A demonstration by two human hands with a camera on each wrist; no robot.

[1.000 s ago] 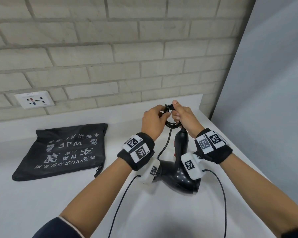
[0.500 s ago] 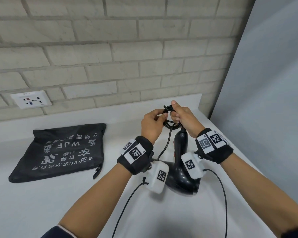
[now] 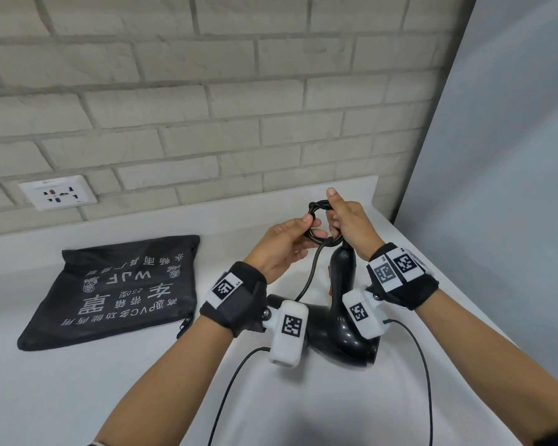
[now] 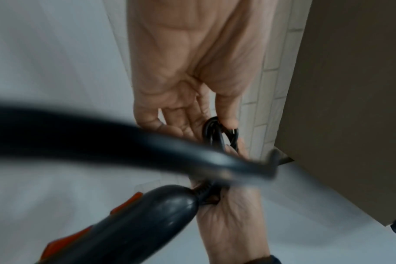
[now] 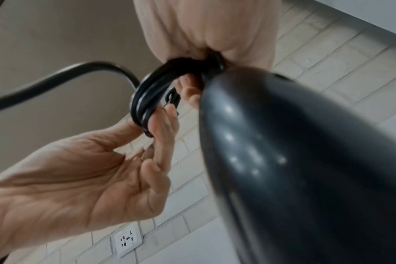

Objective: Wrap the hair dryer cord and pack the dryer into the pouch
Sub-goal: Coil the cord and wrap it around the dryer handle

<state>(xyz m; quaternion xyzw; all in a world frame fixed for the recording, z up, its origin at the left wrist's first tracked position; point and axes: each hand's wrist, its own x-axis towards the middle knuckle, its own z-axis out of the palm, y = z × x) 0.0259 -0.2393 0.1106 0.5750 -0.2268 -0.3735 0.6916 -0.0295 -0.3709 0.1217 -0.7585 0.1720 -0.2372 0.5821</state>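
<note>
Left hand (image 3: 282, 246) pinching coiled cord (image 3: 320, 231), right hand (image 3: 351, 225) gripping same coil above dryer (image 3: 339, 320), pouch (image 3: 116, 289) far left

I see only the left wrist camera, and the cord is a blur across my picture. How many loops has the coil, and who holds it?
Observer: The right wrist view shows the coil sharply. At least two strands lie side by side, and the exact count I cannot tell. The left hand pinches one side and the right hand grips the other.
Operator: Where is the pouch? I do not find it.
Observer: In the head view the pouch lies flat on the counter, left of the hair dryer, not touching it.
Operator: Is everything wrapped?
Observer: No. A loose length of cord hangs from the coil towards the dryer's body.
</note>
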